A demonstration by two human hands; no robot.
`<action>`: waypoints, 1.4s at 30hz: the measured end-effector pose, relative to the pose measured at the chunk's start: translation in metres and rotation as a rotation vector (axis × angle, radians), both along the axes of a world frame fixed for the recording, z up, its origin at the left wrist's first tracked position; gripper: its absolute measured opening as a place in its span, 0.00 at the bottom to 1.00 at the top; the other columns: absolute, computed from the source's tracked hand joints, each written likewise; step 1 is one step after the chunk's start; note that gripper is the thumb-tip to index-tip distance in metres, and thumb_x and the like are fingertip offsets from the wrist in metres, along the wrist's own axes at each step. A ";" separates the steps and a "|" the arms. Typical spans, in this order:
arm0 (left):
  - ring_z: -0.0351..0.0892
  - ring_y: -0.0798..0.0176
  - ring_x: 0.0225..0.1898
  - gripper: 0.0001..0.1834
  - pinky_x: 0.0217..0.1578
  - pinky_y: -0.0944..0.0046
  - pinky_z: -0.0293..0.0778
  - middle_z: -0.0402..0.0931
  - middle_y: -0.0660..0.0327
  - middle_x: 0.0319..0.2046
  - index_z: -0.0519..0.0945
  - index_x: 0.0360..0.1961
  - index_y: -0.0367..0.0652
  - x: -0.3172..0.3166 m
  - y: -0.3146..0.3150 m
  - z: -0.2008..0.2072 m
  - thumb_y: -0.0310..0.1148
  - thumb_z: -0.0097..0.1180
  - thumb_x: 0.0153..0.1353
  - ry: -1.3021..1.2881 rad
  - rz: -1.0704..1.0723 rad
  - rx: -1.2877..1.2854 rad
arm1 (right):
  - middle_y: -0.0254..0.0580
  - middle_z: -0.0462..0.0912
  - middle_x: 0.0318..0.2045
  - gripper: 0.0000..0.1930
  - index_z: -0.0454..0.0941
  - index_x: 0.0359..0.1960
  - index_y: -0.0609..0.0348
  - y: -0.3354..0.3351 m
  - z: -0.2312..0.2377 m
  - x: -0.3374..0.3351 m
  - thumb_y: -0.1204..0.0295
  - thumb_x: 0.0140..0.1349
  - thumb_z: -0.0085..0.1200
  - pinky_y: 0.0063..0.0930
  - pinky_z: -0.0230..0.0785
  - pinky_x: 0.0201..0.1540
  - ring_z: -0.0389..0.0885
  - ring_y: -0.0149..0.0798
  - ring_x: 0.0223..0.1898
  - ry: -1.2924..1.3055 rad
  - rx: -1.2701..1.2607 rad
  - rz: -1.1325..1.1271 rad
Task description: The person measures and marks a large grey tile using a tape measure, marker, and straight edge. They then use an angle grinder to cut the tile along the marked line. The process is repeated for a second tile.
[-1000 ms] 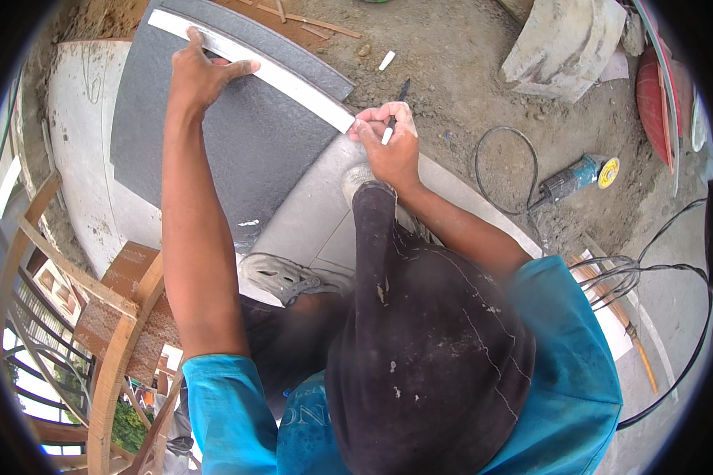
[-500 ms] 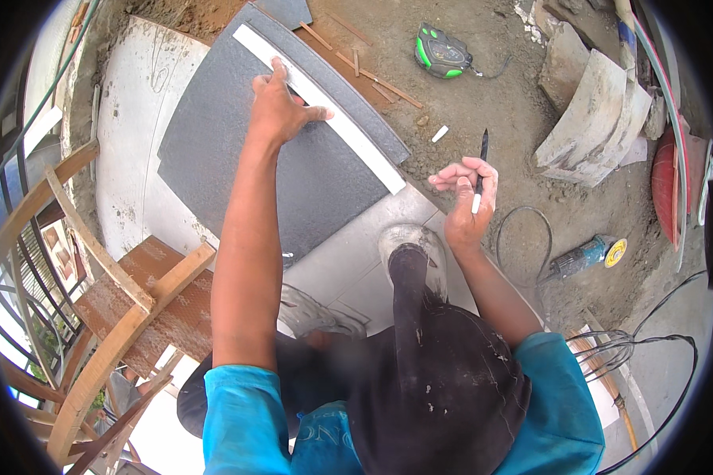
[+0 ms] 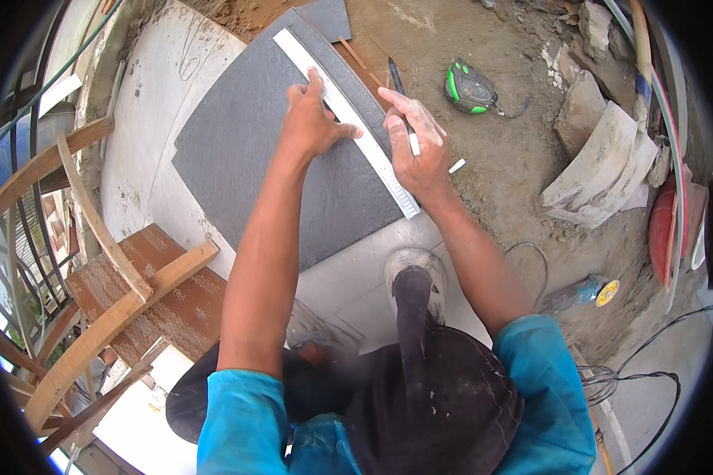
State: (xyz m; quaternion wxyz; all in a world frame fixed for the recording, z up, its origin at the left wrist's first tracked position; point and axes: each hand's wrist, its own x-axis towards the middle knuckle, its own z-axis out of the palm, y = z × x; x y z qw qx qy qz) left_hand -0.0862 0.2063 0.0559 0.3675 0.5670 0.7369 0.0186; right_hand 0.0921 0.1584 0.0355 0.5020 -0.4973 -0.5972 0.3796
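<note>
A large dark grey tile [image 3: 245, 150] lies on lighter flooring in front of me. Across it, near its right edge, runs a long white straightedge [image 3: 345, 107] with markings toward the near end. My left hand [image 3: 313, 123] presses the straightedge down, thumb and fingertips spread along it. Just right of the straightedge, over the tile's edge strip, my right hand [image 3: 421, 150] is closed round a slim black marker pen [image 3: 395, 75] with a white end. The black end points away from me; whether it touches the tile I cannot tell.
A green-and-black tape measure [image 3: 469, 87] lies on the dirt, with a small white piece [image 3: 456, 165] nearer. An angle grinder [image 3: 574, 294] with a yellow disc sits at right. Broken slabs [image 3: 602, 162] lie beyond. Curved wooden framing [image 3: 111, 336] stands at left.
My right hand has moved left with the marker, up to the tile's right edge by the straightedge. The left hand stays on the straightedge. The whole view has shifted somewhat.
</note>
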 end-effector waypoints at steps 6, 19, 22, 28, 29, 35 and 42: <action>0.81 0.54 0.49 0.74 0.53 0.58 0.82 0.62 0.42 0.63 0.46 0.76 0.29 0.003 0.003 -0.002 0.35 0.86 0.33 -0.011 -0.018 0.002 | 0.48 0.87 0.37 0.14 0.84 0.48 0.56 0.094 -0.022 -0.033 0.71 0.62 0.55 0.37 0.78 0.42 0.88 0.42 0.41 0.021 0.020 0.020; 0.81 0.54 0.49 0.73 0.52 0.58 0.82 0.62 0.43 0.62 0.46 0.76 0.29 0.001 0.000 -0.007 0.35 0.85 0.34 0.023 -0.052 0.028 | 0.52 0.87 0.34 0.12 0.86 0.43 0.54 0.142 -0.020 -0.069 0.63 0.62 0.59 0.44 0.78 0.41 0.86 0.54 0.35 -0.107 -0.115 0.090; 0.82 0.54 0.49 0.73 0.51 0.59 0.83 0.62 0.42 0.62 0.46 0.76 0.28 -0.001 0.001 -0.010 0.36 0.85 0.35 0.009 -0.066 0.039 | 0.54 0.87 0.33 0.11 0.86 0.42 0.52 0.146 -0.019 -0.069 0.64 0.62 0.56 0.45 0.77 0.41 0.87 0.55 0.35 -0.123 -0.114 0.110; 0.80 0.54 0.49 0.74 0.54 0.59 0.80 0.64 0.41 0.60 0.46 0.75 0.24 -0.001 0.003 -0.009 0.43 0.85 0.36 0.012 -0.104 0.048 | 0.55 0.87 0.33 0.12 0.85 0.43 0.50 0.149 -0.029 -0.065 0.62 0.63 0.54 0.49 0.77 0.44 0.86 0.56 0.38 -0.262 -0.050 0.147; 0.81 0.54 0.50 0.74 0.54 0.59 0.80 0.64 0.40 0.60 0.46 0.75 0.24 0.000 0.003 -0.010 0.43 0.85 0.36 0.013 -0.110 0.044 | 0.55 0.87 0.34 0.12 0.85 0.43 0.50 0.147 -0.030 -0.061 0.62 0.64 0.53 0.49 0.77 0.45 0.86 0.56 0.38 -0.293 -0.062 0.151; 0.82 0.53 0.50 0.73 0.52 0.58 0.82 0.62 0.39 0.61 0.46 0.75 0.25 0.000 0.003 -0.008 0.43 0.85 0.37 0.032 -0.110 0.041 | 0.40 0.89 0.34 0.14 0.85 0.45 0.48 0.108 -0.024 -0.030 0.60 0.61 0.56 0.41 0.78 0.45 0.88 0.44 0.37 -0.512 -0.120 0.250; 0.83 0.53 0.49 0.73 0.51 0.58 0.84 0.61 0.36 0.63 0.48 0.75 0.27 -0.002 0.005 -0.015 0.44 0.86 0.35 0.088 -0.134 0.055 | 0.43 0.88 0.42 0.13 0.83 0.47 0.48 0.013 -0.004 0.036 0.62 0.63 0.57 0.45 0.75 0.53 0.86 0.49 0.44 -0.564 -0.058 0.292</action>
